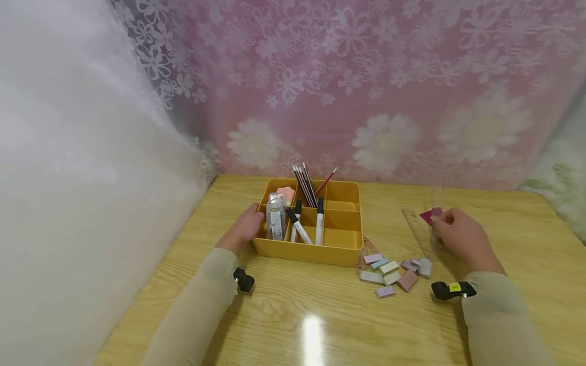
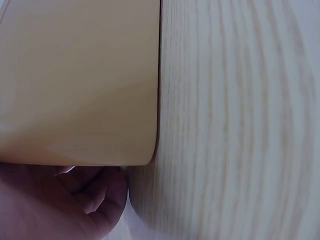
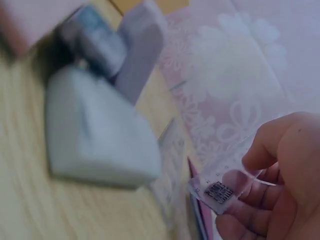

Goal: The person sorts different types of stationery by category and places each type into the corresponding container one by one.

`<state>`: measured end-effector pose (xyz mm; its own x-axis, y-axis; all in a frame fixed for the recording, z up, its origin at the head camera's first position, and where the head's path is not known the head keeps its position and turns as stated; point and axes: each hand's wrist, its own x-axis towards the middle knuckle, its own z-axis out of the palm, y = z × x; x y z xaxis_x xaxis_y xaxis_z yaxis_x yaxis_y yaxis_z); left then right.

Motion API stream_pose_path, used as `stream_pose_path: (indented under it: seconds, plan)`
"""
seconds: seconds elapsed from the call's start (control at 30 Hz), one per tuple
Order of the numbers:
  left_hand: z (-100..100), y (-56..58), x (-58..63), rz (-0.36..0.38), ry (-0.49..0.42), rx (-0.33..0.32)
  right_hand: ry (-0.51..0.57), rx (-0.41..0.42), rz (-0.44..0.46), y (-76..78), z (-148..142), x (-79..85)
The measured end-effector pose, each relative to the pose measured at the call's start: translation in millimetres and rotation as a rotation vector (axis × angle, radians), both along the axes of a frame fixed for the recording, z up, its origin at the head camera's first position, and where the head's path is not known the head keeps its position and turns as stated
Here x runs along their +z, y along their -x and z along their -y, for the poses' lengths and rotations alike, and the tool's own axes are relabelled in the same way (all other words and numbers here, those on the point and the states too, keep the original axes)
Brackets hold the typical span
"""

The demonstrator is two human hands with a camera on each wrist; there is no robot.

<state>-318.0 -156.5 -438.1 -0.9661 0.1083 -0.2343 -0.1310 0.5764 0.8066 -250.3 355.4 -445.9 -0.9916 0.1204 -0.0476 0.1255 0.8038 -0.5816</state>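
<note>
A yellow desk organizer (image 1: pixel 306 250) with several compartments stands on the table. My left hand (image 1: pixel 249 223) holds its left side; in the left wrist view, curled fingers (image 2: pixel 107 200) lie against the organizer's wall (image 2: pixel 80 85). My right hand (image 1: pixel 462 236) pinches a clear ruler (image 3: pixel 220 187) between thumb and fingers, right of the organizer. The ruler is printed with marks and a dark square patch. Close by the fingertips shows a small magenta pointed piece (image 1: pixel 426 217), partly hidden. Another transparent ruler (image 1: pixel 415 226) lies on the table left of that hand.
Several pastel erasers (image 1: pixel 389 267) lie between the organizer and my right hand, with a brownish flat piece (image 1: pixel 370 247) behind them. The organizer holds pencils (image 1: pixel 305 185), markers (image 1: pixel 319 223), a clear case (image 1: pixel 275 218) and a pink item (image 1: pixel 286 193). A floral curtain (image 1: pixel 320 101) hangs behind.
</note>
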Motion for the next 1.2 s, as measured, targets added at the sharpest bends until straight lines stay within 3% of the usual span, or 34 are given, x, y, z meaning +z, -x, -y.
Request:
stream_pose_path:
  seconds: [0.17, 0.43, 0.7, 0.93, 1.2]
  plan:
    - [5.4, -1.8, 5.5, -0.014, 0.009, 0.002, 0.092, 0.018, -0.082, 3.6, 18.3, 12.0]
    - [1.9, -0.3, 4.6, 0.002, 0.003, 0.004, 0.355, 0.098, -0.230, 7.6, 58.2, 37.9]
    - [2.6, -0.7, 4.0, -0.015, 0.013, 0.015, 0.468, 0.225, -0.218, 45.6, 107.0, 67.8]
    - [1.3, -1.4, 1.5, -0.022, 0.017, 0.006, 0.461, 0.311, -0.184, 70.1, 140.0, 63.6]
    - [-0.4, -1.2, 0.2, 0.000, 0.008, 0.019, 0.461, 0.319, -0.165, 77.2, 153.9, 56.6]
